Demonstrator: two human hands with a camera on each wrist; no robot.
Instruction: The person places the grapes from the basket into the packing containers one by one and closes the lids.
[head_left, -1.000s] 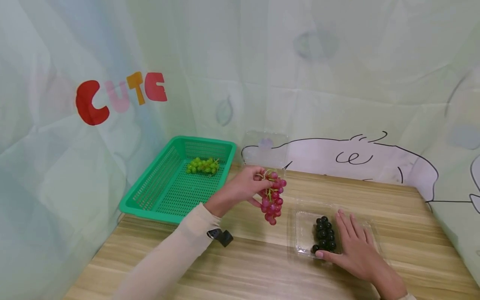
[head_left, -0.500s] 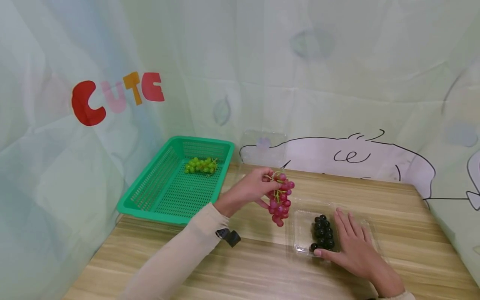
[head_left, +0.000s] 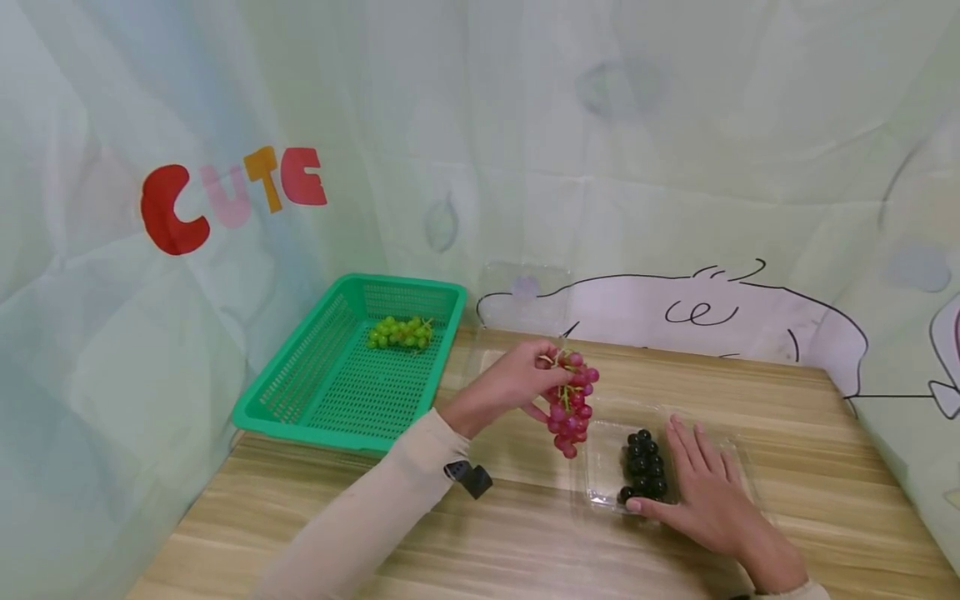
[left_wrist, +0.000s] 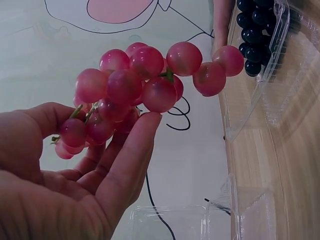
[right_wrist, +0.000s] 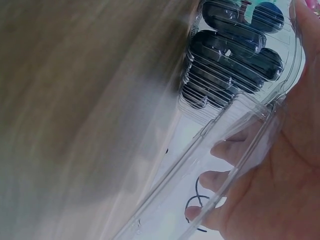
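In the head view my left hand (head_left: 521, 379) pinches a bunch of red grapes (head_left: 572, 408) by its upper end, holding it up beside a clear plastic box (head_left: 603, 462). The bunch hangs downward; in the left wrist view its red grapes (left_wrist: 125, 85) fan out above the thumb and fingers. A bunch of black grapes (head_left: 642, 467) lies in the plastic box. My right hand (head_left: 708, 496) rests on the box's right part with spread, straight fingers, its thumb at the black grapes' near end. Through the clear plastic, its fingers (right_wrist: 215, 182) show in the right wrist view.
A green basket (head_left: 258, 417) stands at the back left with a bunch of green grapes (head_left: 401, 333) in it. Behind my left hand is a second clear plastic box, its lid (head_left: 525, 308) upright against the printed curtain (head_left: 675, 167). The wooden table (head_left: 525, 550) lies under everything.
My left hand has moved to the right with the red grapes, closer to the box of black grapes. The right hand stays on the box.
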